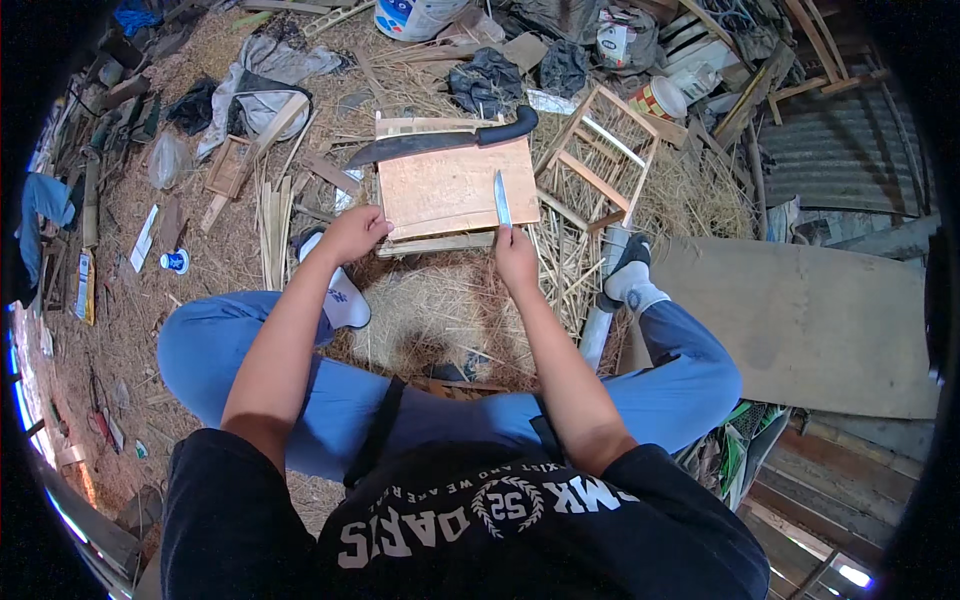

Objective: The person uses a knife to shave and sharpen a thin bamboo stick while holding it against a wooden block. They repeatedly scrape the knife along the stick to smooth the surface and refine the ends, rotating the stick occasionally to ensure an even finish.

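My right hand (517,262) is closed round the handle of a small knife (502,200), its bright blade pointing away from me over a pale wooden board (455,190). At the board's near left corner, my left hand (357,236) has its fingertips pinched together. A thin line, perhaps a slim strip, runs from those fingertips across the board's near part; I cannot tell what they hold. Across the far side of the board lies a machete (430,145) with a dark blade pointing left and a black handle. The board rests on a low wooden support, mostly hidden beneath it.
A wooden frame (600,160) stands right of the board on straw. Thin wooden strips (273,230) lie to the left, near a white-and-blue cup (175,261). Black plastic bags (485,82) and a bucket (415,15) sit beyond. A large flat panel (800,320) covers the right.
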`<state>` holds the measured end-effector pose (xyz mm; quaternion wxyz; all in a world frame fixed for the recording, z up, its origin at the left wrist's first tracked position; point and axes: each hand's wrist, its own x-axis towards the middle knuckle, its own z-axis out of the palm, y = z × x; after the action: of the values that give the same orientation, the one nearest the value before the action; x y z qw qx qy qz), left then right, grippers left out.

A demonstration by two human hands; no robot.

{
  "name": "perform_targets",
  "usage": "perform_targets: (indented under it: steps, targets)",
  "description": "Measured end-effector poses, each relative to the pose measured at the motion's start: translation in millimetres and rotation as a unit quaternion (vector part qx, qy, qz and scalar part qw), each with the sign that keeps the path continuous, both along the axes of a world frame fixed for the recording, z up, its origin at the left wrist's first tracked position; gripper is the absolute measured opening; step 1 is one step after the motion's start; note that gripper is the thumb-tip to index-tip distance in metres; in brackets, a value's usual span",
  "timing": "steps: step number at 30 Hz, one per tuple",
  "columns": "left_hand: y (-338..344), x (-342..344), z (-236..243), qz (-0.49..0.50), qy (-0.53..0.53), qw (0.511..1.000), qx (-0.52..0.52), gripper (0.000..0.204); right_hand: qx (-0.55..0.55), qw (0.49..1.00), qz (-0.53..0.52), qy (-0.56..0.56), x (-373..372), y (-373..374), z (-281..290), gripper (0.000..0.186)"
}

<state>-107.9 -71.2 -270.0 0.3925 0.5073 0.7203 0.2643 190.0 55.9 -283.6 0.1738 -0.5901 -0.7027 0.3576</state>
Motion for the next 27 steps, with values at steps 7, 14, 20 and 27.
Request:
perform_targets:
  steps: [7,14,20,27]
  targets:
    - [-4,-7,-4,-0.001,0.024,1.000,-0.007,0.037,0.007,0.997,-0.012,-0.075,-20,-15,3,0.045]
    - [-1,-7,-12,0.003,0.017,0.999,-0.029,0.038,-0.033,0.997,0.003,-0.072,-40,-33,11,0.042]
    - [10,-8,-4,-0.035,0.040,0.997,-0.049,0.044,0.007,0.995,-0.102,-0.017,-36,-19,11,0.045]
    - [12,-10,-4,-0.037,0.016,0.997,-0.072,0.041,-0.034,0.995,-0.093,0.002,-24,-10,22,0.046]
